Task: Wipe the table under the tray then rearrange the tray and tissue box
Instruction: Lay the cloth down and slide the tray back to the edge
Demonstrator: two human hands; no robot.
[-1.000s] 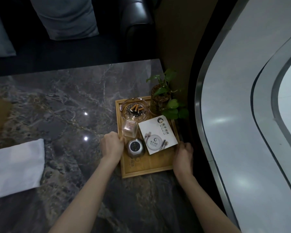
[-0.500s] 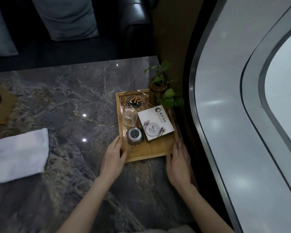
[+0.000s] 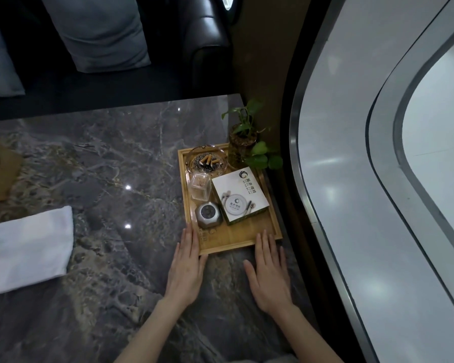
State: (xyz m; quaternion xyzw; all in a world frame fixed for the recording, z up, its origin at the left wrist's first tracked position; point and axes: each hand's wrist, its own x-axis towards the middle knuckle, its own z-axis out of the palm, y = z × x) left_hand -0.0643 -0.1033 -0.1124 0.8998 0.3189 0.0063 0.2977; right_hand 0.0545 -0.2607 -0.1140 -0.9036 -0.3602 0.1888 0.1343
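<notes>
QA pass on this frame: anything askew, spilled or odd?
Nothing spilled or damaged. The white box lies turned at an angle to the tray edges, and the ashtray holds butts and ash.

A dark grey marble table (image 3: 110,166) with pale veining and a glossy top fills the lower left of the view. A wooden tray (image 3: 236,238) sits flat on it at the far right edge, loaded with small items. A folded white cloth (image 3: 29,247) lies flat near the left side, well apart from the tray. Beyond the cloth, at the left border, a tan wooden tissue box (image 3: 0,169) (only partly in view) stands on the surface. Two bare hands rest palm-down on the marble, the left hand (image 3: 185,268) and right hand (image 3: 269,273) both touching the tray's near rim with their fingertips
</notes>
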